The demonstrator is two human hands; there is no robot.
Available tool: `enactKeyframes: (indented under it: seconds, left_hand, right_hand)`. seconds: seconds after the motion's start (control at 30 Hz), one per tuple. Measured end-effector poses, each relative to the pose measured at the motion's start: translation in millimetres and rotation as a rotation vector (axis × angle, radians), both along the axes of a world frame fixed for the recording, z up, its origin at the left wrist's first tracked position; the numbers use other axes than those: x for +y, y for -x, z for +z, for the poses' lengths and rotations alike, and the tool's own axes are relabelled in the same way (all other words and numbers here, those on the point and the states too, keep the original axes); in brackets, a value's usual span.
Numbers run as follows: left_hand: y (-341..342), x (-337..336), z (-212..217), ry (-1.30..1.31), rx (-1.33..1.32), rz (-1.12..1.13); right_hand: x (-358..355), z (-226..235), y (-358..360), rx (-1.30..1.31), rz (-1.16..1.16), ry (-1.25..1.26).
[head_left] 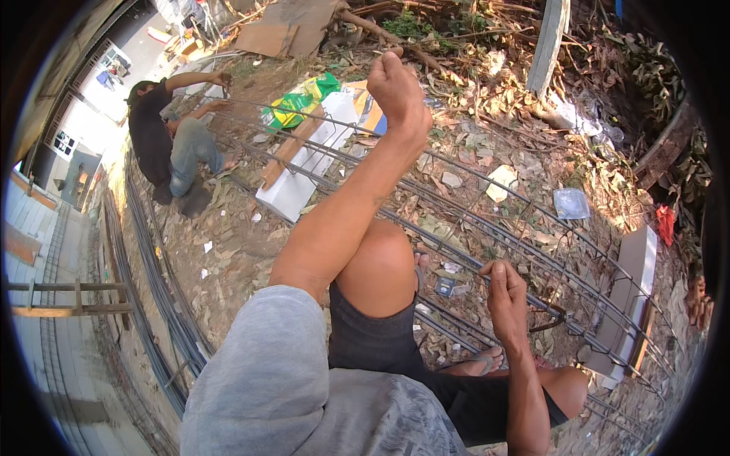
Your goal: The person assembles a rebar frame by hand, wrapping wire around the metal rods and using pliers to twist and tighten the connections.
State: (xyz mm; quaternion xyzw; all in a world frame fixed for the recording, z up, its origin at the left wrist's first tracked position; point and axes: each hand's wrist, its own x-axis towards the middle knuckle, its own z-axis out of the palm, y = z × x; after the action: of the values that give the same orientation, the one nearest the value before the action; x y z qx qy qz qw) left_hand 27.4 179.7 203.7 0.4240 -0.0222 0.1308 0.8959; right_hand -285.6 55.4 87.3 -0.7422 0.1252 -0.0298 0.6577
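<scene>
A long cage of thin steel rebar [426,220] tied with stirrups runs across the ground in front of me. My left hand [397,91] is raised over its far side, the fingers closed in a fist; anything inside is too small to make out. Lower and to the right, my right hand [506,300] is closed, thumb on top, right beside the near bars. What its fingers hold, if anything, is hidden. A dark curved tool [553,318], perhaps pincers, rests by the bars to the right of that hand.
White blocks [300,178] [627,289] support the cage at both ends. A co-worker [171,137] squats at its far left end. Loose rebar [156,281] lies at left. A green-yellow sack [300,102], a plastic container [570,204] and a leaning post [549,45] stand beyond dry leaves.
</scene>
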Motion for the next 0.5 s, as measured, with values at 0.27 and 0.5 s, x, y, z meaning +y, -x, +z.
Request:
enactKeyframes:
  seconds: [0.27, 0.5]
  left_hand:
    - [24, 5, 15, -0.203, -0.208, -0.042]
    - [39, -22, 11, -0.124, -0.072, -0.344]
  right_hand:
    - [-14, 23, 13, -0.013, -0.065, 0.206]
    - [3, 1, 24, -0.054, 0.054, 0.237]
